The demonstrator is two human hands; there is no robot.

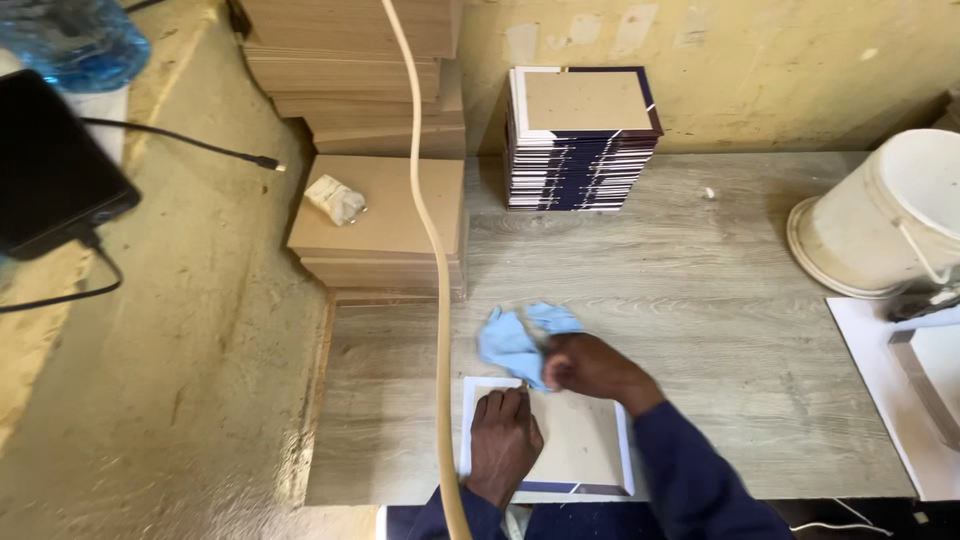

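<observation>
Wiping step: right hand (590, 365) fingers bunch blue cloth (518, 338); left hand (503, 437) fingers flat, pinning book cover (585, 445). Next stroke needs steady pressure.

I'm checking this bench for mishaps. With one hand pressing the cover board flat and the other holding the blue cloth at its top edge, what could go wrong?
1. The left hand pins only the left part of the cover board, so a push from the blue cloth in the right hand might skew it.
2. The hanging hose crosses just beside the left hand and could snag it.
3. The white bucket lies tilted near the white sheet; anything in it might leak.
</observation>
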